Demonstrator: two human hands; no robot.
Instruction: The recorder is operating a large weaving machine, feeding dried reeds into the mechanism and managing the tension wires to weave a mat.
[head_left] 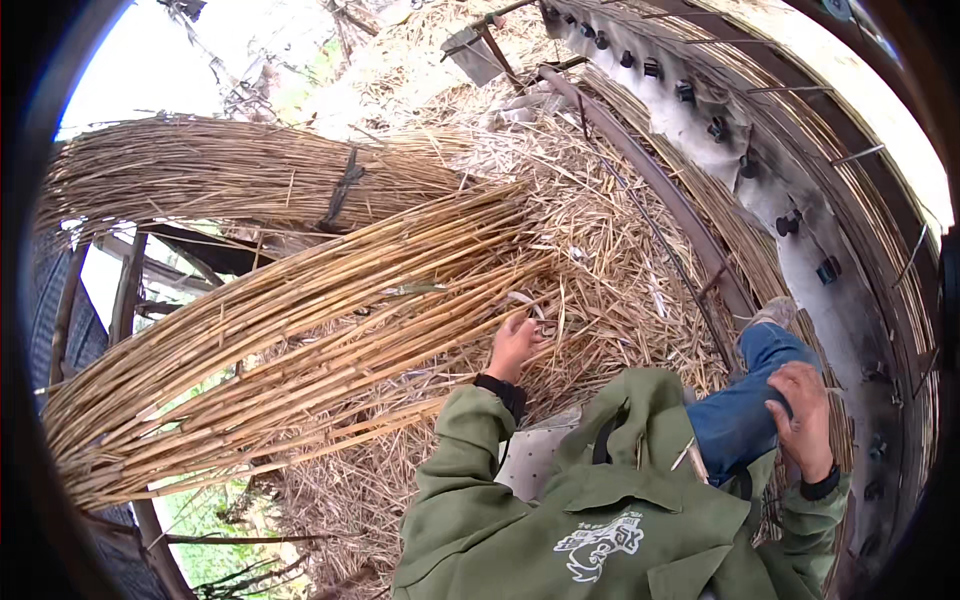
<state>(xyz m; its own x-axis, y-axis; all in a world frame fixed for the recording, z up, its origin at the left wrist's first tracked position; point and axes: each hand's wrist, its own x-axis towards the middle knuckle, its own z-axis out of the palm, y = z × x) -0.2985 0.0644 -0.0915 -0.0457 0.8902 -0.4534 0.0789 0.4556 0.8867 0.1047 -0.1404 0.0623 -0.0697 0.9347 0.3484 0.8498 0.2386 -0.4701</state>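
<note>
A large bundle of long tan reed stalks (pixel 330 270) fans out across the left, its ends reaching the middle. At those ends is my left hand (pixel 513 347), its fingers curled in; what they hold, if anything, is hidden among the stalks. My right hand (pixel 803 410) rests over the knee of my blue jeans (pixel 735 430), fingers laid along the cloth and holding nothing. Both wrists wear dark bands, below green jacket sleeves.
Behind lies a second reed bundle (pixel 240 170), bound with a dark tie (pixel 345 190). Loose straw (pixel 620 250) covers the ground. A curved rusty metal bar (pixel 660 175) runs along the right, beside a long pale strip (pixel 770 190) with black fittings and metal rods. Wooden posts (pixel 125 290) stand left.
</note>
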